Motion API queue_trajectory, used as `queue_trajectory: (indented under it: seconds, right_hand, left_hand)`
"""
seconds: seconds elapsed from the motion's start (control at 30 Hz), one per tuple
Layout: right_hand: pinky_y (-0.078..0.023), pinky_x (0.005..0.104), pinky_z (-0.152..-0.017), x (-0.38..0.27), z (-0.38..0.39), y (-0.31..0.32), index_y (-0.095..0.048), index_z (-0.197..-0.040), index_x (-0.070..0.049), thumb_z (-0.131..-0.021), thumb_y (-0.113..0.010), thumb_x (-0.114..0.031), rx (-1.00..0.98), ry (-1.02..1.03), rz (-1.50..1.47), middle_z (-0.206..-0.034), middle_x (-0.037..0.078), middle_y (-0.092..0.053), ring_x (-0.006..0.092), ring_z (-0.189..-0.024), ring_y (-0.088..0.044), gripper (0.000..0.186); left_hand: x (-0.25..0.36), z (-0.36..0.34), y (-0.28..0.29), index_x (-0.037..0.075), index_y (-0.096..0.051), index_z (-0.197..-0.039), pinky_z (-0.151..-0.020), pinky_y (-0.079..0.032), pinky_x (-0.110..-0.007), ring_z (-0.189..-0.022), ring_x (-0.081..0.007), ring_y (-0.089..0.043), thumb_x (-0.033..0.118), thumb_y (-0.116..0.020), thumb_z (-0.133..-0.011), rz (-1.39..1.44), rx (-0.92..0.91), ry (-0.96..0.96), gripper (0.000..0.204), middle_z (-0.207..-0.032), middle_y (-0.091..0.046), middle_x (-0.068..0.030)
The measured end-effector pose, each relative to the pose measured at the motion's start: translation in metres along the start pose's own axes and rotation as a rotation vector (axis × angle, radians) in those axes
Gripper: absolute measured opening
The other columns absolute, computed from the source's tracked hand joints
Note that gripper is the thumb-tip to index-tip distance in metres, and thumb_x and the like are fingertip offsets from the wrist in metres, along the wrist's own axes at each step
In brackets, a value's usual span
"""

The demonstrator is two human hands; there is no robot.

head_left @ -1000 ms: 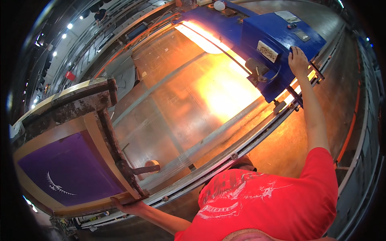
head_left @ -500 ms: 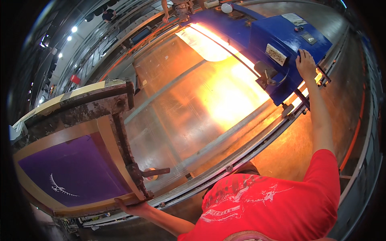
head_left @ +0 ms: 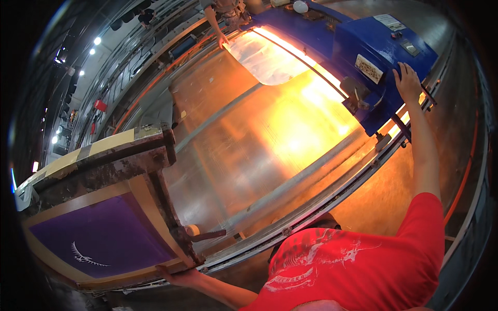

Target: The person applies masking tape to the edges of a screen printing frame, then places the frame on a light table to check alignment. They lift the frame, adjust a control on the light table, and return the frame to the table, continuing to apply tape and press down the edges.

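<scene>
At the lower left is a screen-printing frame [head_left: 140, 186] with a purple mesh [head_left: 104, 233] that carries a white wing-like figure. My left hand [head_left: 179, 276] grips the frame's near edge at its right corner; the fingertips are partly hidden. At the upper right stands a blue heater unit [head_left: 353, 46], glowing orange underneath. My right hand [head_left: 408, 83] rests on its side, fingers stretched over the housing. Across the bench, another person's hand [head_left: 223, 41] touches the corner of a pale, shiny sheet [head_left: 270, 65] lying partly beside the glow.
A long metal-topped bench [head_left: 207, 176] lies between the frame and the heater. Along its near side runs a rail [head_left: 311, 217]. A dark handle [head_left: 209, 236] juts from the frame beside a tape roll [head_left: 192, 229]. More benches fill the far left.
The other person's hand has come down to the sheet's corner. The frame and heater sit slightly farther right in the picture, with my hands still on them.
</scene>
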State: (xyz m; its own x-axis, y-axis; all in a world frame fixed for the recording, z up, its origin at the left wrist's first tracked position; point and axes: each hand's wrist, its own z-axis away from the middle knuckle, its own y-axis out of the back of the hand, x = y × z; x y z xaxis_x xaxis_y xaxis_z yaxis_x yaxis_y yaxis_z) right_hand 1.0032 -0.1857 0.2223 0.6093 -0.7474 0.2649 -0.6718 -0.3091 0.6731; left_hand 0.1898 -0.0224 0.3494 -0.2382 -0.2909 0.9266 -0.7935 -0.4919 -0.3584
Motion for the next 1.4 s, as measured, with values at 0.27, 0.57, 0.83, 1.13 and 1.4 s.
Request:
queue_trajectory:
  seconds: [0.27,0.57,0.83,1.13,1.4]
  right_hand:
    - [-0.054,0.0386,-0.091,0.022,-0.001,-0.035,-0.062,-0.123,-0.014,-0.098,-0.055,-0.045,-0.002,-0.027,0.028,-0.119,0.008,-0.067,0.0261,-0.109,-0.065,0.040]
    - [-0.055,0.0375,-0.089,0.053,-0.008,-0.071,-0.061,-0.125,-0.015,-0.099,-0.051,-0.046,-0.033,-0.020,0.040,-0.122,0.008,-0.066,0.0255,-0.110,-0.065,0.042]
    - [-0.055,0.0372,-0.089,0.076,-0.011,-0.102,-0.060,-0.125,-0.015,-0.099,-0.051,-0.047,-0.035,-0.022,0.025,-0.123,0.008,-0.065,0.0258,-0.111,-0.065,0.042]
    - [-0.054,0.0361,-0.090,0.103,-0.021,-0.146,-0.058,-0.127,-0.017,-0.099,-0.051,-0.046,-0.070,-0.029,0.000,-0.125,0.006,-0.065,0.0256,-0.112,-0.065,0.041]
    - [-0.034,0.0635,-0.107,0.106,-0.034,-0.194,-0.037,-0.148,-0.020,-0.099,-0.050,-0.048,-0.415,-0.282,0.225,-0.149,0.010,-0.045,0.0312,-0.139,-0.041,0.058]
  left_hand:
    - [-0.017,0.030,-0.025,0.004,-0.036,-0.144,-0.105,-0.044,-0.048,-0.127,-0.0317,-0.050,0.042,-0.056,-0.095,-0.016,0.007,-0.008,0.065,-0.138,-0.045,-0.0159]
    - [-0.027,0.059,-0.039,0.002,-0.039,-0.142,-0.106,-0.043,-0.049,-0.128,-0.0313,-0.050,0.042,-0.055,-0.095,-0.008,0.022,0.018,0.063,-0.138,-0.046,-0.0155]
    - [-0.021,0.080,-0.038,0.002,-0.040,-0.141,-0.103,-0.047,-0.045,-0.125,-0.0288,-0.053,0.041,-0.058,-0.094,0.038,-0.018,-0.001,0.064,-0.136,-0.049,-0.0156]
    - [-0.016,0.091,-0.042,0.001,-0.043,-0.139,-0.099,-0.049,-0.045,-0.123,-0.0306,-0.055,0.041,-0.058,-0.094,0.090,-0.055,-0.071,0.062,-0.134,-0.052,-0.0160]
    - [-0.017,0.101,-0.042,0.002,-0.041,-0.140,-0.104,-0.047,-0.051,-0.125,-0.0309,-0.053,0.040,-0.056,-0.095,0.030,0.006,-0.110,0.061,-0.137,-0.048,-0.0158]
